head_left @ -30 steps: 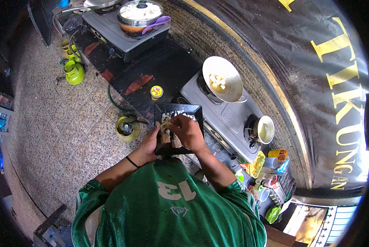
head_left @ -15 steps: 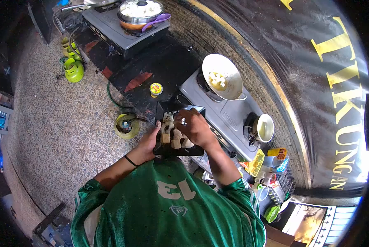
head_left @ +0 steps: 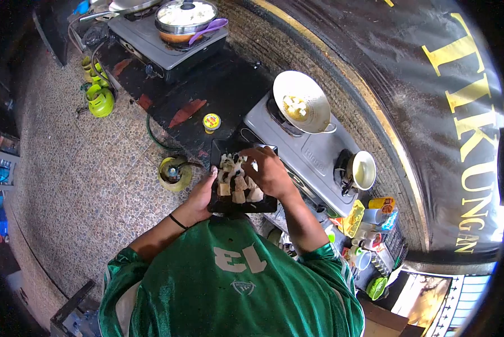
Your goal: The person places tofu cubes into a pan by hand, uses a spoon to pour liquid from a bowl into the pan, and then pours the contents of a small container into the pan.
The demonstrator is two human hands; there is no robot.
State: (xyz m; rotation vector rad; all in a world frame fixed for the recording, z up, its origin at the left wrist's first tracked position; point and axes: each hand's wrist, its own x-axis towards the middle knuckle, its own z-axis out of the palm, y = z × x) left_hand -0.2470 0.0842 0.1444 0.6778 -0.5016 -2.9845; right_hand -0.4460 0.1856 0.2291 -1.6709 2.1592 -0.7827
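A black rectangular tray [head_left: 257,205] is held in front of my chest, with several pale brown cubes [head_left: 238,196] and whitish pieces [head_left: 227,163] on it. My left hand [head_left: 204,194] grips the tray's left edge, thumb on the rim. Over the tray's upper right part is my right hand [head_left: 266,173], its fingers bent down at the whitish pieces; whatever its fingertips hold is too small to make out. Beyond the tray, a wok [head_left: 313,104] with white pieces in yellowish liquid sits on the grey stove [head_left: 313,151].
A small pot [head_left: 363,171] stands on the stove's right burner. A yellow-lidded cup [head_left: 211,122] is on the black counter [head_left: 179,84]. Farther back, another stove [head_left: 151,42] bears a covered pan [head_left: 185,22] and purple spoon [head_left: 210,28]. Green gas cylinders [head_left: 100,102] stand on the floor.
My right hand's fingers have lifted and opened slightly, showing more of the whitish pieces. The view has shifted a little; my left hand keeps its hold on the tray.
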